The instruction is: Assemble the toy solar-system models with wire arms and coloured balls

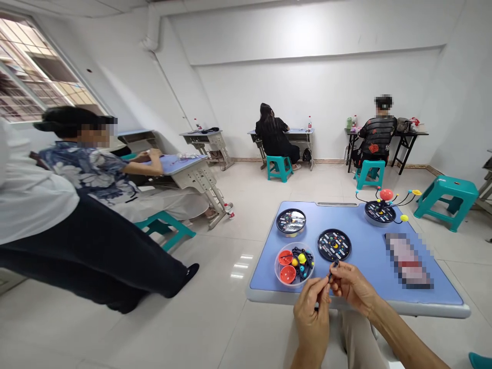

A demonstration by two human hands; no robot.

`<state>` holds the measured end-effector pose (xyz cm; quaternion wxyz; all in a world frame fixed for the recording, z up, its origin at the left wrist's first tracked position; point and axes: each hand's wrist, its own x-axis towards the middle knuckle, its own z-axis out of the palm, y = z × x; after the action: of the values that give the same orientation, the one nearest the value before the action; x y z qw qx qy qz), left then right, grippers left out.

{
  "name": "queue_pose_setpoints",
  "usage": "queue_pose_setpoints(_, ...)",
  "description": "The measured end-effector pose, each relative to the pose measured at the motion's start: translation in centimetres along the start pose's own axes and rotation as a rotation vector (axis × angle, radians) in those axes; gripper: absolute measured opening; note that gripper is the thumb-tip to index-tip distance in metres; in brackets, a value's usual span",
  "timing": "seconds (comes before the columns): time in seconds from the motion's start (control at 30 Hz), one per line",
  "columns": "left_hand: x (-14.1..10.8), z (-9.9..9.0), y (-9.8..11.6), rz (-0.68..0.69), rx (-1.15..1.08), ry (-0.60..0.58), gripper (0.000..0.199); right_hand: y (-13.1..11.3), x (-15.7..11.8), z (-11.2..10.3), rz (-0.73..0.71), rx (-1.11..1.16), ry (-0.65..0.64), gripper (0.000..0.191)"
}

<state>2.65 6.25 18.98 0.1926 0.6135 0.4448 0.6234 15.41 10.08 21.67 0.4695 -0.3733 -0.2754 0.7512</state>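
Note:
My left hand [314,302] and my right hand [351,284] meet over the table's front edge. Both pinch a small black plastic piece [332,268] between their fingertips; its exact shape is partly hidden. Just left of them is a clear round tub [277,274] with red half-shells [287,274], small coloured balls and black parts inside. Beyond my fingers lies a black round lid [334,245] printed with planets. A second lidded tub [291,221] sits at the far left of the table. At the far right, a planet model [386,196] with a red ball and curved arms stands on another tub.
The blue table [361,277] holds a blurred-out flat item [409,260] at right. A teal stool [448,200] stands beyond its right corner. At left, a person in dark trousers [126,251] stands near a seated person [96,164]; two more people sit by the back wall.

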Motion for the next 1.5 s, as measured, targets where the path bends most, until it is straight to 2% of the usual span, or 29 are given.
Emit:
queue_pose_setpoints(0.07,-0.1,0.4,-0.3,-0.047,0.033,-0.012,0.018,-0.9,0.4,-0.4,-0.057,-0.129,-0.018,0.036)
queue_pose_setpoints(0.13,0.0,1.1,-0.7,-0.081,0.105,-0.034,0.022,-2.4,1.5,-1.1,-0.197,-0.307,0.015,0.038)
queue_pose_setpoints(0.2,0.1,1.9,-1.4,-0.038,0.208,-0.053,0.026,-3.9,3.1,-2.1,-0.410,-0.519,0.130,0.037)
queue_pose_setpoints(0.27,0.1,2.8,-2.3,0.067,0.328,-0.057,0.026,-5.1,4.9,-3.1,-0.517,-0.738,0.245,0.031)
queue_pose_setpoints(0.33,0.0,3.6,-3.2,0.154,0.446,-0.058,0.027,-5.6,6.4,-3.8,-0.551,-0.939,0.288,0.023)
queue_pose_setpoints(0.4,-0.1,4.3,-4.0,0.179,0.541,-0.071,0.031,-5.6,7.4,-4.2,-0.565,-1.118,0.286,0.015)
queue_pose_setpoints(0.53,-0.2,5.6,-4.9,0.114,0.635,-0.104,0.039,-5.3,8.0,-3.9,-0.571,-1.370,0.279,0.011)
queue_pose_setpoints(0.8,1.2,8.1,-5.6,-0.071,0.561,-0.155,0.060,-5.8,8.5,-3.9,-0.547,-1.478,0.272,0.011)
queue_pose_setpoints(1.0,2.7,9.5,-6.5,-0.149,0.596,-0.173,0.082,-5.8,8.8,-4.0,-0.519,-1.545,0.222,0.009)
queue_pose_setpoints(1.27,3.0,10.0,-7.3,-0.124,0.674,-0.155,0.077,-7.1,9.3,-3.1,-0.495,-1.676,0.150,0.015)
queue_pose_setpoints(1.5,3.2,9.7,-7.0,-0.115,0.678,-0.160,0.077,-6.5,9.8,-3.3,-0.492,-1.702,0.192,0.018)
